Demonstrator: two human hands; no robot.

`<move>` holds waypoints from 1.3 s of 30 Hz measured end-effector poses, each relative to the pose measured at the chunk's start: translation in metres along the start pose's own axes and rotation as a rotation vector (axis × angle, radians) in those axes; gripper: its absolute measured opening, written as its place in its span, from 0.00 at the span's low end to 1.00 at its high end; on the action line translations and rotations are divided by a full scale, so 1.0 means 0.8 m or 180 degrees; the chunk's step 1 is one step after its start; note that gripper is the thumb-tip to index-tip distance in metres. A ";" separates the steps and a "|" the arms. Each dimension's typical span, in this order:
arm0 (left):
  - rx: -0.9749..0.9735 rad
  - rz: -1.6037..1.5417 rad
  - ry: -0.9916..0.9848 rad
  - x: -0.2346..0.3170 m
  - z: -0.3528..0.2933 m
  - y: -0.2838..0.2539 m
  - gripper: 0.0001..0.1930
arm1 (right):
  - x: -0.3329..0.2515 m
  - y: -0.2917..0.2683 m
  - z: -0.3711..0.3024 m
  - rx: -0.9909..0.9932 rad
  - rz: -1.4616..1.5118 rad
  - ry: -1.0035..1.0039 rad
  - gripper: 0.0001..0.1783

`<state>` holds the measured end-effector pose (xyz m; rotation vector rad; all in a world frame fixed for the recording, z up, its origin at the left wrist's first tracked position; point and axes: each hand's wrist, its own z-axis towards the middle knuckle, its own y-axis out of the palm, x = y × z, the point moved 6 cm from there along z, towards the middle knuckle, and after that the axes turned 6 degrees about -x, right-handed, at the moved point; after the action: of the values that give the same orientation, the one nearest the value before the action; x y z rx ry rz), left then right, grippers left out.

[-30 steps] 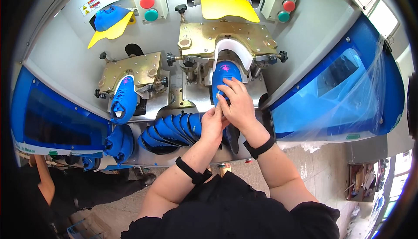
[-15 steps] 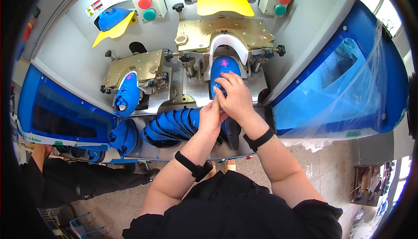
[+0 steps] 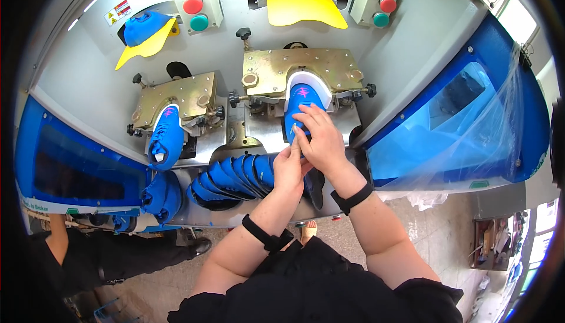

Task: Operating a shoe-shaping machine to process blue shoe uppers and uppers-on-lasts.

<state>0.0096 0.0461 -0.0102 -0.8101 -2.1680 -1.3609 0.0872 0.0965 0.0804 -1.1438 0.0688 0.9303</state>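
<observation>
A blue shoe upper (image 3: pixel 302 97) with a small pink mark sits heel-in on the right brass mould station (image 3: pixel 294 70) of a grey machine. My right hand (image 3: pixel 318 137) lies over its lower part with fingers curled on the fabric. My left hand (image 3: pixel 288 167) pinches the same upper's lower edge just below and left of the right hand. Both hands touch each other there. A second blue shoe upper (image 3: pixel 165 136) sits in the left brass mould station (image 3: pixel 176 96), untouched.
A fanned row of several blue uppers (image 3: pixel 232 176) lies on the machine's front ledge, with more blue uppers (image 3: pixel 160 195) at its left. Red and green buttons (image 3: pixel 196 14) and yellow pads (image 3: pixel 303 10) sit above. Blue side guards (image 3: pixel 465 123) flank the machine. Another person's arm (image 3: pixel 59 243) shows lower left.
The view has drifted slightly. Both hands stay on the right-hand upper, with only small finger movement along its lower edge.
</observation>
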 end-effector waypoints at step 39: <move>0.0046 0.0393 -0.0051 0.000 -0.063 -0.053 0.38 | 0.064 -0.022 -0.130 0.0221 0.1436 0.0300 0.09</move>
<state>-0.0159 -0.0144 -0.0168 -0.9359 -2.1002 -1.2801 0.1725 0.0423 0.0213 -1.1275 0.4472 1.2594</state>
